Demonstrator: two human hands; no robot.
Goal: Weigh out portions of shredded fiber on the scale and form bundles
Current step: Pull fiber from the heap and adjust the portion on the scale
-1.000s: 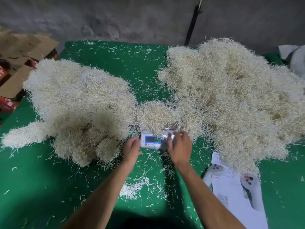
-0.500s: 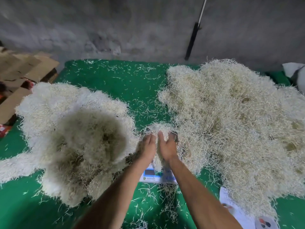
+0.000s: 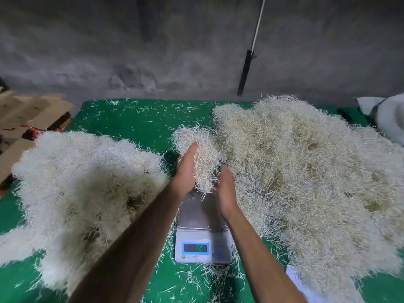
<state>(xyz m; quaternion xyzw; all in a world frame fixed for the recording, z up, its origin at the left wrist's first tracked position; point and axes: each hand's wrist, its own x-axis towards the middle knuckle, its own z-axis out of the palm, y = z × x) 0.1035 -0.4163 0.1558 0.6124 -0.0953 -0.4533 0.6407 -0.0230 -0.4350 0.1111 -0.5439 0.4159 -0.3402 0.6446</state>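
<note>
Hands meet around a pale, tangled clump of shredded fiber (image 3: 200, 149) lifted above the scale: the left hand (image 3: 185, 169) presses its flat palm and straight fingers against the clump's 9 o'clock side, and the right hand (image 3: 225, 189) cups it from 4 o'clock, so the clump is squeezed between the two palms with loose strands hanging from its lower end. Directly beneath, toward 6 o'clock, stands a small white digital scale with a bare steel platform (image 3: 202, 232); its blue-framed display is lit, but the digits are too blurred to read surely. At 9 o'clock of the hands spreads a broad whitish heap of fiber (image 3: 83, 182); at 3 o'clock lies a larger, yellower heap of fiber (image 3: 306, 171), just beside the clump. Everything rests on a green cloth-covered table (image 3: 140, 121) strewn with stray strands. Flattened brown cardboard (image 3: 28, 114) lies off the table at 10 o'clock.
</note>
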